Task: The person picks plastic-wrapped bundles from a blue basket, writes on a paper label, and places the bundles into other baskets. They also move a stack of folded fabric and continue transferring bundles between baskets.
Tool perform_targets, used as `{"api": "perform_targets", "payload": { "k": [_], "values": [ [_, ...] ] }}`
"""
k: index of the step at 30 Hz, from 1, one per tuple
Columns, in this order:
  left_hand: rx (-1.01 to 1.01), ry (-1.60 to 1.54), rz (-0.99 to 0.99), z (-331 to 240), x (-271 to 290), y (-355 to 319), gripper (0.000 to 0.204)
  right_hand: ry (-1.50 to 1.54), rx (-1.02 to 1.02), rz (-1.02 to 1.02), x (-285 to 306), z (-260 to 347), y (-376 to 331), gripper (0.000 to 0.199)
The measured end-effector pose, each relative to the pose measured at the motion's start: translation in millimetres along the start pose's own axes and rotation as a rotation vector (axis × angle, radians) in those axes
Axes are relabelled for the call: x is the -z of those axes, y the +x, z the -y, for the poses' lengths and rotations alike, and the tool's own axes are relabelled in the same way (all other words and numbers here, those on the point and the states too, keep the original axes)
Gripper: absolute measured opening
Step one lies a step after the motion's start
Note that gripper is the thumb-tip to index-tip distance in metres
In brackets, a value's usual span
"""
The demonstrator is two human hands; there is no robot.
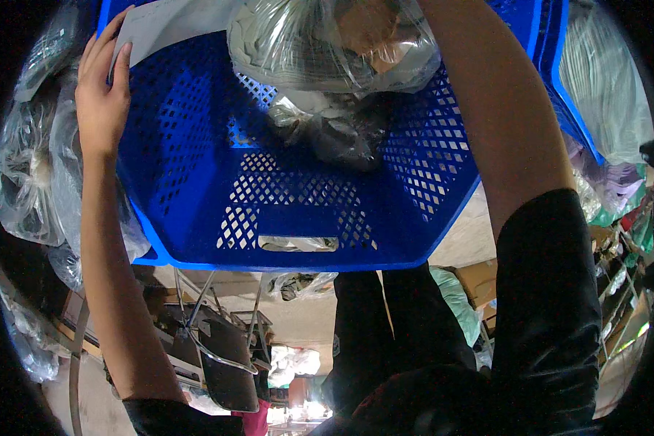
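At the upper left my left hand (103,102) is closed on the edge of a white sheet (171,29), thumb on one side and fingers on the other, beside the rim of a blue plastic basket (298,260). My right arm reaches over the basket's right side to a clear plastic bag (298,51) packed with pale, folded-looking contents. A skin-coloured patch shows through the bag, perhaps my right hand (370,25); its fingers cannot be made out. Below that bag, a darker knotted plastic bag (341,138) lies inside the basket.
Filled clear bags (33,174) crowd the left side, and another large bag (603,87) stands at the right beyond a blue edge. Beneath the basket are a metal-legged chair (225,356), a cardboard box (478,282) and a pale green bag (458,305).
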State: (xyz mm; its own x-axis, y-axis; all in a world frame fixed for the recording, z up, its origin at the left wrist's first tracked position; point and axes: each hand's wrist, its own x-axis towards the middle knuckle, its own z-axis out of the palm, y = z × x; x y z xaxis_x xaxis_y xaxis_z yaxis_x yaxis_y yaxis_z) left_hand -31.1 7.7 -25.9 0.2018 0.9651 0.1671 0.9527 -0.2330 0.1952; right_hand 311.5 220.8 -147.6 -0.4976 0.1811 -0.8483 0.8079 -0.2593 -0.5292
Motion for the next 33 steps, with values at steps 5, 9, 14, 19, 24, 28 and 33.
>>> {"api": "perform_targets", "payload": {
  "k": [5, 9, 14, 19, 24, 28, 33],
  "values": [
    [-0.046, -0.03, 0.006, -0.9, 2.2, 0.3, 0.034, 0.081, -0.058, 0.043, 14.4, -11.1, 23.9, 0.031],
    [-0.007, -0.105, -0.005, -5.4, 3.9, 2.5, 0.03, 0.034, 0.022, 0.106, 23.5, -12.5, 33.5, 0.029],
    [-0.035, -0.098, -0.008, -11.1, 6.3, 5.0, 0.032, -0.205, 0.151, -0.113, 9.8, -12.0, 15.2, 0.023],
    [-0.021, -0.058, -0.007, -13.1, 6.6, 5.4, 0.033, -0.655, 0.227, -0.422, -30.2, -1.3, -19.7, 0.041],
    [-0.031, -0.098, 0.009, -12.8, 6.7, 5.3, 0.033, -0.748, 0.177, -0.387, -73.0, 1.1, -69.1, 0.041],
    [-0.021, -0.102, -0.006, -13.0, 5.5, 3.8, 0.031, -0.674, 0.184, -0.502, -117.9, -8.1, -102.1, 0.041],
    [-0.011, -0.155, -0.006, -9.1, 2.2, 3.2, 0.031, -0.485, 0.366, -0.749, -158.3, -36.8, -139.5, 0.038]
  ]
}}
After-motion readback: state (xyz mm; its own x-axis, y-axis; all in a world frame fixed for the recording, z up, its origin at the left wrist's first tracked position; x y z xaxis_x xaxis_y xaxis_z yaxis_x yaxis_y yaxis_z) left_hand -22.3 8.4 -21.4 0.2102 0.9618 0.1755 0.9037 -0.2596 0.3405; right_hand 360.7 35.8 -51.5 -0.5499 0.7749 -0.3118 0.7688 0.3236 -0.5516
